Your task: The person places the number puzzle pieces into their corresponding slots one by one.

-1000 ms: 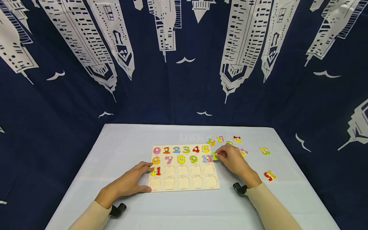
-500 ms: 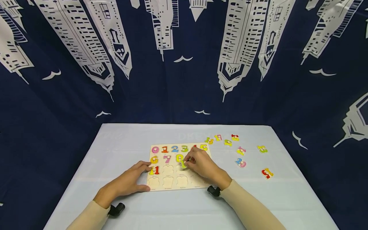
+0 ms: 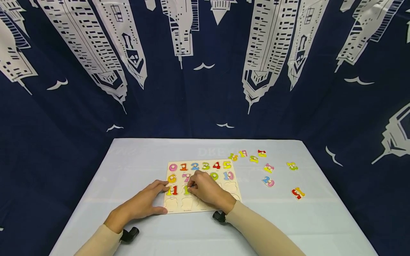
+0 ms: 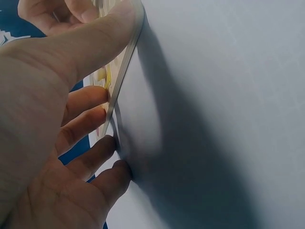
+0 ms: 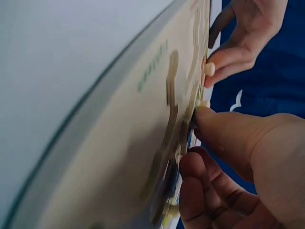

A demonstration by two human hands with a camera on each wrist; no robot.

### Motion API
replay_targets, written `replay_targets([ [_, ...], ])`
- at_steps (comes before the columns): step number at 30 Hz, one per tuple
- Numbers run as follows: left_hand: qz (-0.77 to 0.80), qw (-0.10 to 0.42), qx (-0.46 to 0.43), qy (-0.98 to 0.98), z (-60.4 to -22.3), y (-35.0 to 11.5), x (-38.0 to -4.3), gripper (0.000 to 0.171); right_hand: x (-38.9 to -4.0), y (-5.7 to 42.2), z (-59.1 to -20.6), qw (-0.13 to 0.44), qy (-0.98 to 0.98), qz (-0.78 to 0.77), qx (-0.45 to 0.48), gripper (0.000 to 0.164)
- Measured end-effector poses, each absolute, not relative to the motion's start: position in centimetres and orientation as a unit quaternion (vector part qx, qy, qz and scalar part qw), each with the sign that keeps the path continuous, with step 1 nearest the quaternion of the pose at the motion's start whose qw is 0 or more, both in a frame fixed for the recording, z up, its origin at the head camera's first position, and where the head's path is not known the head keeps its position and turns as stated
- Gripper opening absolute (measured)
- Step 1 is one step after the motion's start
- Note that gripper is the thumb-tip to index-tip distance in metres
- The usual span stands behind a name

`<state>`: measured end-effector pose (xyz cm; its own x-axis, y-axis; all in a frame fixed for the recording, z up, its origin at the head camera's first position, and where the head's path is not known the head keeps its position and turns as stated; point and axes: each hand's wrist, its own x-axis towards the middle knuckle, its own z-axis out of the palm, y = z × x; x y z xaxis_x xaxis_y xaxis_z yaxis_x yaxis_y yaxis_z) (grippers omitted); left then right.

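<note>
A wooden number puzzle board (image 3: 230, 187) lies on the table, its top rows filled with coloured digits. My right hand (image 3: 208, 188) pinches a number puzzle piece (image 3: 186, 191) over the recess just right of the red and yellow 11 (image 3: 172, 191). A green 1 shows on that piece; my fingers hide the rest. In the right wrist view, thumb and fingertips are right at the board's face, among small round knobs. My left hand (image 3: 145, 200) rests at the board's left edge, fingers spread, with the thumb (image 4: 107, 36) at its near corner.
Loose number pieces lie right of the board, among them a red and orange 15 (image 3: 298, 193) and a blue and pink 20 (image 3: 268, 181). Several more are scattered toward the back. A dark blue patterned cloth (image 3: 192, 96) hangs behind the white table (image 3: 134, 149).
My right hand has carried the pinched number piece leftward from the board's right edge, across the middle, to the recess beside 11. The left hand keeps its place at the board's edge.
</note>
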<state>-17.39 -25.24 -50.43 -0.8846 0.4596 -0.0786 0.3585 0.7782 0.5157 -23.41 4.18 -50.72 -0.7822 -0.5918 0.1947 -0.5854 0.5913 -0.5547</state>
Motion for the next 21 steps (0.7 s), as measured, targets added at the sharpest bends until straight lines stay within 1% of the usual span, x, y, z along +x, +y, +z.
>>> replay_targets([
  [4,0.250,0.096,0.225,0.937,-50.5,-25.3,-17.4,0.078,-23.3,3.4,-50.8,-0.001,0.898,-0.305,-0.316,0.005],
  [12,0.248,0.097,0.224,0.937,-50.5,-25.4,-17.4,0.079,-23.0,2.8,-50.8,0.005,0.906,-0.298,-0.302,0.007],
  [18,0.249,0.094,0.228,0.937,-50.5,-25.4,-17.4,0.078,-23.1,3.2,-50.7,0.017,0.903,-0.300,-0.306,0.005],
  [21,0.252,0.098,0.224,0.936,-50.5,-25.4,-17.4,0.078,-23.1,3.8,-50.7,0.022,0.900,-0.305,-0.310,0.009],
])
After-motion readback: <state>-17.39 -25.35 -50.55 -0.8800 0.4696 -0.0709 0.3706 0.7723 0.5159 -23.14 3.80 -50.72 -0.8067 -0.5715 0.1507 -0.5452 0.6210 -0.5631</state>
